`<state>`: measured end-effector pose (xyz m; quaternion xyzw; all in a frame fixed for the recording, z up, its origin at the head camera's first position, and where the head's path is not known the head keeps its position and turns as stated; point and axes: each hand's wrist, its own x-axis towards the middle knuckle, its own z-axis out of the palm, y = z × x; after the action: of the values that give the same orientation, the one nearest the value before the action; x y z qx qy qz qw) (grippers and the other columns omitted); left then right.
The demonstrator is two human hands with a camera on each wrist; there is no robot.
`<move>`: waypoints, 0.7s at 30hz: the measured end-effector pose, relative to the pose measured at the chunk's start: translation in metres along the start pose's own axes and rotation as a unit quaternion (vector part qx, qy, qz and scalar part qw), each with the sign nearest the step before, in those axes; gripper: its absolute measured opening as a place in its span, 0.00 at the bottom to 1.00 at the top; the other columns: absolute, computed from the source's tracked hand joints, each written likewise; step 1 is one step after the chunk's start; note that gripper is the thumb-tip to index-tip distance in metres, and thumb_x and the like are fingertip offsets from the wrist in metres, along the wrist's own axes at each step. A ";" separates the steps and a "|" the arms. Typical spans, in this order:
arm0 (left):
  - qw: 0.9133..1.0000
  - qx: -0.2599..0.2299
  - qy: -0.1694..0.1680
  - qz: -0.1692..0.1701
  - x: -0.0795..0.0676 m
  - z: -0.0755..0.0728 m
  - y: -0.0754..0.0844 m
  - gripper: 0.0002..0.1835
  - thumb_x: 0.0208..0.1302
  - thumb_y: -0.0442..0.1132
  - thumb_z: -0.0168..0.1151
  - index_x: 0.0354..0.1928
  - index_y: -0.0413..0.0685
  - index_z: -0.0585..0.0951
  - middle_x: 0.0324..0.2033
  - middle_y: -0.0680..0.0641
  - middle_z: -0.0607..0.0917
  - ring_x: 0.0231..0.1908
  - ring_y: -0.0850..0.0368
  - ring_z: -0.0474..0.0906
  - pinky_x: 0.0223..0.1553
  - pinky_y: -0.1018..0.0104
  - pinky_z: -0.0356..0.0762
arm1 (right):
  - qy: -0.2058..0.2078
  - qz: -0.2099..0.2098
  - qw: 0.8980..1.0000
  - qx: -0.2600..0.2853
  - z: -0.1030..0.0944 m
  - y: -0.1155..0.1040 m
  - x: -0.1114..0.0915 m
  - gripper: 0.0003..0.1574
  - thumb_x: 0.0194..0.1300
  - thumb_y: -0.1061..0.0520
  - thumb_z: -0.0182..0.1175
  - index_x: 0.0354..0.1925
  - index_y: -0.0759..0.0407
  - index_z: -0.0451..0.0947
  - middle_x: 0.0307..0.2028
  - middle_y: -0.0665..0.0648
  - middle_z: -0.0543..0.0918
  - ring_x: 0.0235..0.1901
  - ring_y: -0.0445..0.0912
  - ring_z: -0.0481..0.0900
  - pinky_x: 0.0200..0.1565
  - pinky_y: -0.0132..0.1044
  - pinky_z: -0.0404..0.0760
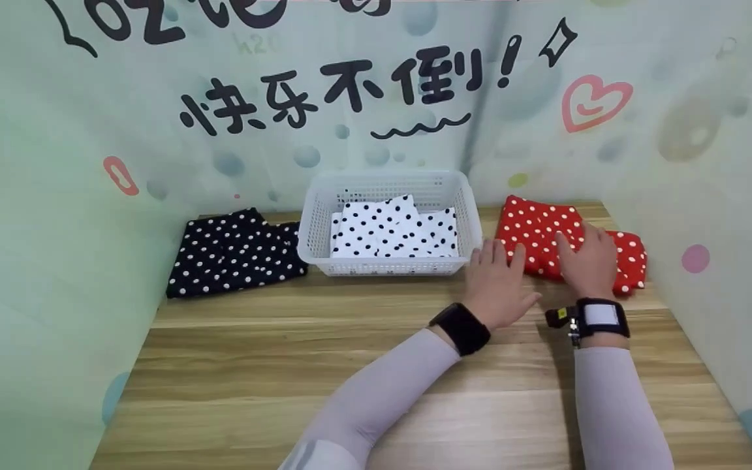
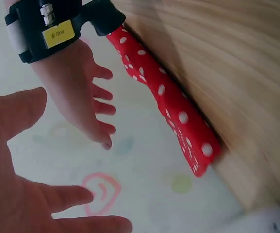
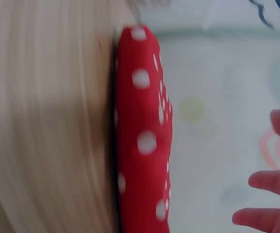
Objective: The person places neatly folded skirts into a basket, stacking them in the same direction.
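Observation:
A folded red cloth with white dots lies at the right of the wooden table, in front of the wall. My right hand is over its right part, fingers spread and nothing held; in the left wrist view this hand is raised above the cloth. Between the cloth's left edge and a white basket, my left hand reaches forward with fingers extended, also holding nothing. The right wrist view shows the red cloth side-on as a thick folded stack, with fingertips well above it.
Inside the basket lies a folded white cloth with black dots. A folded black cloth with white dots lies left of the basket, its right end against it. Printed wall sheets enclose the table at the back and both sides.

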<state>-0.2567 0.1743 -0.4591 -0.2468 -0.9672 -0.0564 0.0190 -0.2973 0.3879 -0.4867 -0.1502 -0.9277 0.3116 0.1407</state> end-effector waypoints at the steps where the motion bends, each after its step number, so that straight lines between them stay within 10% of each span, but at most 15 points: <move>1: 1.000 -0.002 -0.002 -0.003 0.004 0.002 0.006 0.51 0.71 0.77 0.50 0.86 0.58 0.54 0.83 0.41 0.59 0.85 0.43 0.50 0.85 0.48 0.52 | 0.005 0.022 1.000 0.002 -0.004 0.006 0.002 0.49 0.80 0.34 0.48 0.81 0.66 0.56 0.78 0.76 0.60 0.79 0.72 0.56 0.79 0.70 0.56; 12: 0.988 -0.120 -0.013 -0.092 0.064 0.046 0.032 0.50 0.69 0.72 0.61 0.85 0.62 0.55 0.81 0.40 0.63 0.81 0.44 0.59 0.80 0.51 0.63 | 0.012 0.222 0.975 0.004 -0.040 0.065 0.009 0.49 0.76 0.41 0.48 0.79 0.72 0.55 0.74 0.78 0.65 0.74 0.70 0.62 0.73 0.65 0.66; 21: 0.940 -0.274 -0.012 -0.205 0.075 0.062 0.026 0.49 0.70 0.64 0.65 0.85 0.56 0.56 0.77 0.41 0.64 0.77 0.49 0.60 0.72 0.63 0.72 | -0.024 0.134 0.989 -0.059 -0.032 0.095 0.005 0.37 0.73 0.48 0.58 0.65 0.76 0.71 0.57 0.79 0.77 0.57 0.73 0.72 0.57 0.64 0.70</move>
<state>-0.3102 0.2398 -0.5137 -0.0397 -0.9442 -0.3189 -0.0726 -0.2719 0.4794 -0.5206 -0.2739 -0.9191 0.2754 0.0664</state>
